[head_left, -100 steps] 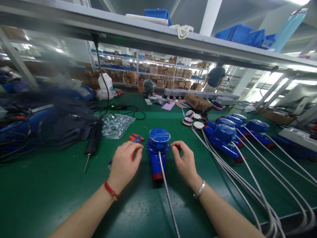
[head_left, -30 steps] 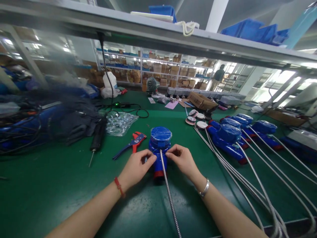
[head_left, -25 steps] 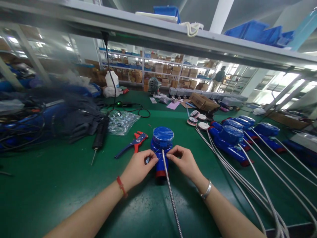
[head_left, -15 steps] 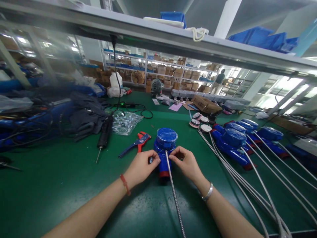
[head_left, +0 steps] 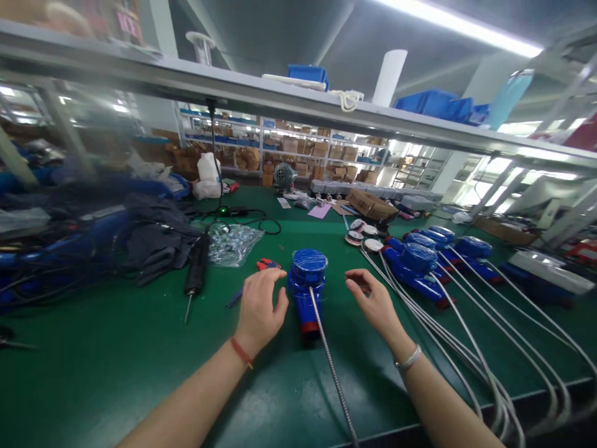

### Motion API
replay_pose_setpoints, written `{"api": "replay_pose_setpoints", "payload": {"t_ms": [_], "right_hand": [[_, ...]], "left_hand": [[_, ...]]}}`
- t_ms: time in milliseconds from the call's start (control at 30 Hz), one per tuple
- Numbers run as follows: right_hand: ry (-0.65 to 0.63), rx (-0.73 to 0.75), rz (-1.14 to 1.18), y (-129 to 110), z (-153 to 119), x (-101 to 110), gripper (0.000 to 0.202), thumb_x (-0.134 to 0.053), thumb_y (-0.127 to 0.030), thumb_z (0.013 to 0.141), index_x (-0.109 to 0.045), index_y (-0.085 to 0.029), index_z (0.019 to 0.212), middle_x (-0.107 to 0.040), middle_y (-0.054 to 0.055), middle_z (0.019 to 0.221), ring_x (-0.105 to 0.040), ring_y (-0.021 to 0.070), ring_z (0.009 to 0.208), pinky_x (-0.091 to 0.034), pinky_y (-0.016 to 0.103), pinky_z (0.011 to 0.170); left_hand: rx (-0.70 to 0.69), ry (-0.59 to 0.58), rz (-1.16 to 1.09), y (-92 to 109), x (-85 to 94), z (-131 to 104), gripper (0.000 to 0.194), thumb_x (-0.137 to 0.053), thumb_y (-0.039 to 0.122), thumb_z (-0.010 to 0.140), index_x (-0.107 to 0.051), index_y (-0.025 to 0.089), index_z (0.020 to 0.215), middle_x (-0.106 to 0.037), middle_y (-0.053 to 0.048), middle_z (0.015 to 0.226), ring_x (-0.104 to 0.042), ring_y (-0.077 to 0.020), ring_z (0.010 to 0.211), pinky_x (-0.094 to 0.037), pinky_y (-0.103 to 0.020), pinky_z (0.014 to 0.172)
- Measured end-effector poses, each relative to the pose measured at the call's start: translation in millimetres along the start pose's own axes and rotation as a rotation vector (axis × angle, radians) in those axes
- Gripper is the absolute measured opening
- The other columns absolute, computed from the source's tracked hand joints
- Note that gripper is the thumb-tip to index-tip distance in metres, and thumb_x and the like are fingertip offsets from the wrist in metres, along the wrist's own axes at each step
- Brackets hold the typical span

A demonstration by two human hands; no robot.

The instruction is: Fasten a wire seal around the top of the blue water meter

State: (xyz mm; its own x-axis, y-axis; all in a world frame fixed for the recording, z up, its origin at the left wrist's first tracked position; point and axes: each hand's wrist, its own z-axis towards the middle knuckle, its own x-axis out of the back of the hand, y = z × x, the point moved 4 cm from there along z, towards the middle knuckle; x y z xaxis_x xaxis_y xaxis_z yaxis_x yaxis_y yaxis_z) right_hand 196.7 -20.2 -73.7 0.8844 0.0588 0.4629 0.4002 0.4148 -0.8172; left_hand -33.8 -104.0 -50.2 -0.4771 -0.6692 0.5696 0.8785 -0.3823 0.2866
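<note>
Meter (head_left: 305,283), blue with a round wrapped top and a red end cap, lies at the centre of the frame on the green bench (head_left: 93,373); a braided metal hose (head_left: 331,367) runs from its body down to the lower edge. I see my left hand (head_left: 259,308) just left of it, fingers loosely spread and holding nothing, the thumb close to the meter's body, though I cannot tell whether it touches. My right hand (head_left: 373,302) hovers just right of the meter, apart from it, thumb and forefinger pinched together; whether something thin sits between them I cannot tell.

Partly hidden behind my left hand are the red-handled pliers (head_left: 265,266). Further left, a black electric screwdriver (head_left: 196,274) lies with its tip pointing down-frame, and just beyond it a clear bag of small parts (head_left: 233,239). In the right half of the frame, a row of further blue meters (head_left: 420,261) rests with its hoses (head_left: 489,348) sweeping to the lower right corner. A cardboard box (head_left: 370,204) sits behind them, upper centre.
</note>
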Motion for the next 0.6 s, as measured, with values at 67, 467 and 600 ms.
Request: {"api": "replay_pose_setpoints", "payload": {"t_ms": [67, 467, 600], "right_hand": [[0.059, -0.030, -0.055, 6.5, -36.0, 18.5, 0.024, -0.052, -0.040, 0.089, -0.059, -0.020, 0.099, -0.064, 0.007, 0.096, -0.060, 0.0221, 0.088, -0.046, 0.035, 0.077], [0.261, 0.118, -0.569, 28.1, -167.6, 25.2, 0.023, -0.037, -0.015, 0.086, -0.059, -0.018, 0.090, -0.060, 0.009, 0.093, -0.052, 0.0232, 0.087, -0.038, 0.038, 0.080], [0.275, 0.125, -0.563, 23.1, -163.5, 29.6, 0.022, -0.038, -0.016, 0.083, -0.059, -0.019, 0.088, -0.061, 0.008, 0.092, -0.052, 0.0222, 0.086, -0.039, 0.037, 0.077]], "left_hand": [[-0.168, 0.044, -0.007, 13.7, 6.0, -4.1, 0.029, -0.052, 0.009, 0.083, -0.049, 0.019, 0.111, -0.064, -0.008, 0.103, -0.058, -0.0213, 0.100, -0.038, -0.038, 0.091], [-0.968, -0.583, -0.473, 132.3, -15.5, -97.5, 0.013, -0.046, 0.017, 0.088, -0.056, 0.018, 0.080, -0.063, -0.001, 0.071, -0.056, -0.0144, 0.065, -0.042, -0.029, 0.064], [-0.989, -0.643, -0.444, 125.9, -40.0, -115.7, 0.009, -0.059, 0.024, 0.087, -0.063, 0.023, 0.094, -0.069, 0.000, 0.091, -0.063, -0.0143, 0.079, -0.050, -0.026, 0.071]]}}
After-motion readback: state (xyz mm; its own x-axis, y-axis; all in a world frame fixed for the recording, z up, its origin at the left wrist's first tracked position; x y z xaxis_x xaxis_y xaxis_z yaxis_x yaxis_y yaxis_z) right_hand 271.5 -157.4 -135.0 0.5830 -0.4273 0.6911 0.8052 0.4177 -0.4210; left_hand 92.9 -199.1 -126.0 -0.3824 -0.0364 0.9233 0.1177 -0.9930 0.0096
